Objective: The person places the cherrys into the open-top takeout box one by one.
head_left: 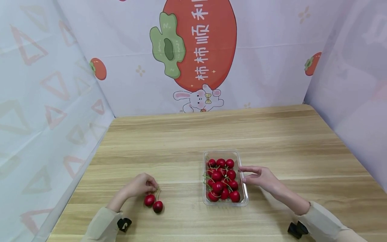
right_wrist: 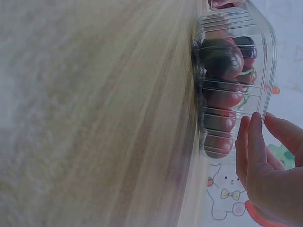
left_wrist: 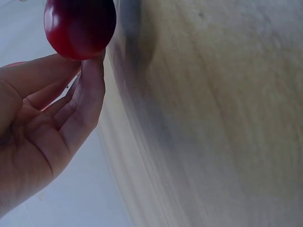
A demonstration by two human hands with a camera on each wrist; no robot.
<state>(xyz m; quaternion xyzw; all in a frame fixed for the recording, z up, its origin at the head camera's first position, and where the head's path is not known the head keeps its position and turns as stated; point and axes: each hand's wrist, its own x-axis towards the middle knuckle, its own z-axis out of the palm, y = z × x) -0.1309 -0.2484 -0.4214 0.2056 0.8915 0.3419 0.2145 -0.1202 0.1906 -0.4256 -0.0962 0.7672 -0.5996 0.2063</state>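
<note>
On the left of the table, my left hand [head_left: 142, 186] pinches the thin stems of two red cherries. One cherry [head_left: 149, 200] hangs close below the fingers and the other cherry [head_left: 158, 206] lies slightly right of it. The left wrist view has one cherry [left_wrist: 80, 27] large above the fingertips. Near the middle stands a clear plastic box [head_left: 225, 203] holding several cherries [head_left: 217, 175] with green stems. My right hand [head_left: 262, 178] holds its right rim between thumb and fingers; in the right wrist view those fingers [right_wrist: 255, 137] meet the upper edge of the box wall.
The wooden table [head_left: 169, 141] is bordered by a printed backdrop [head_left: 257, 77] behind and fabric walls on both sides. Black wrist straps [head_left: 124, 224] sit at the sleeves.
</note>
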